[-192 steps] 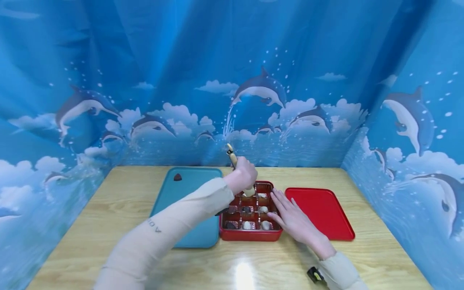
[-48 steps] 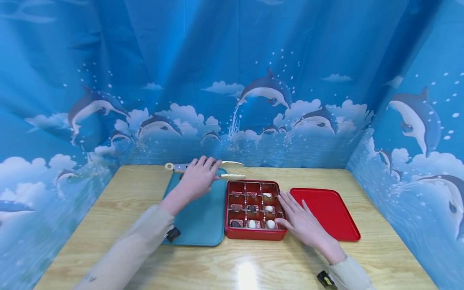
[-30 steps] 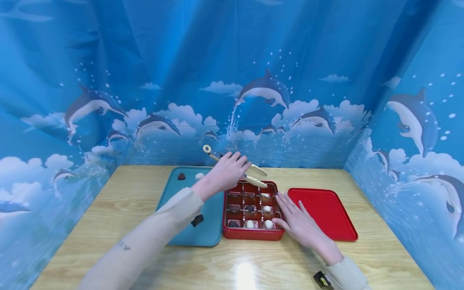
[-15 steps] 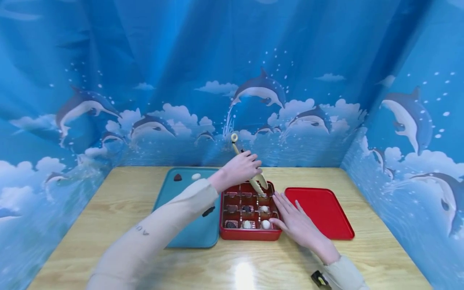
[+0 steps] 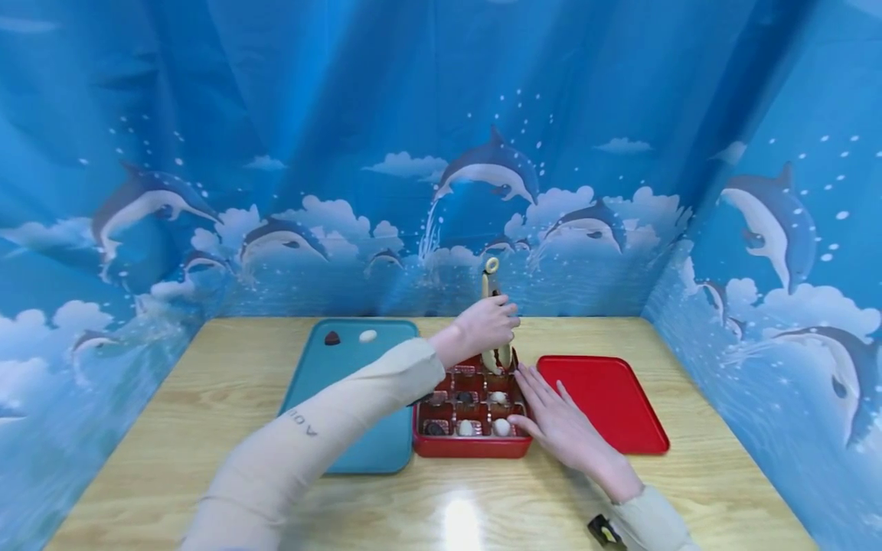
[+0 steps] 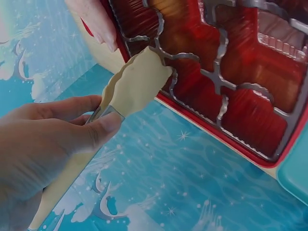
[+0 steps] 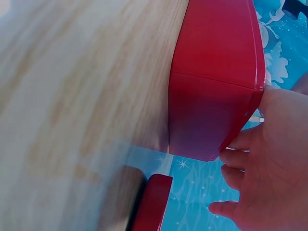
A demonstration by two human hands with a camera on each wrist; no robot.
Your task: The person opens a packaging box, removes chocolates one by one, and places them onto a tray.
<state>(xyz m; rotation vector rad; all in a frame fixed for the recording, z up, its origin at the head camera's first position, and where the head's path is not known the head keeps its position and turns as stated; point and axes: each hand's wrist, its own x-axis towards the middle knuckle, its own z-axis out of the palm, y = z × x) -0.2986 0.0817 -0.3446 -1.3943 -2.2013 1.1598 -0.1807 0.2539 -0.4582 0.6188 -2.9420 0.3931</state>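
Note:
My left hand grips cream-coloured tongs, their ring end pointing up and their scalloped tips down at the back right compartment of a red box. The box has a clear divided insert with several small dark and white pieces, like chocolates, in its middle and front compartments. What lies between the tong tips is hidden. My right hand rests on the box's right rim, fingers straight and thumb toward the front corner. In the right wrist view, its fingers meet the upper edge of the red side wall.
A blue tray left of the box bears a dark triangular piece and a white oval piece near its back edge. On the right lies a flat red lid. A dolphin-print curtain stands behind the table.
My left hand has carried the tongs from over the blue tray rightward to the box and tilted them from sideways to nearly upright. The right hand has stayed on the rim.

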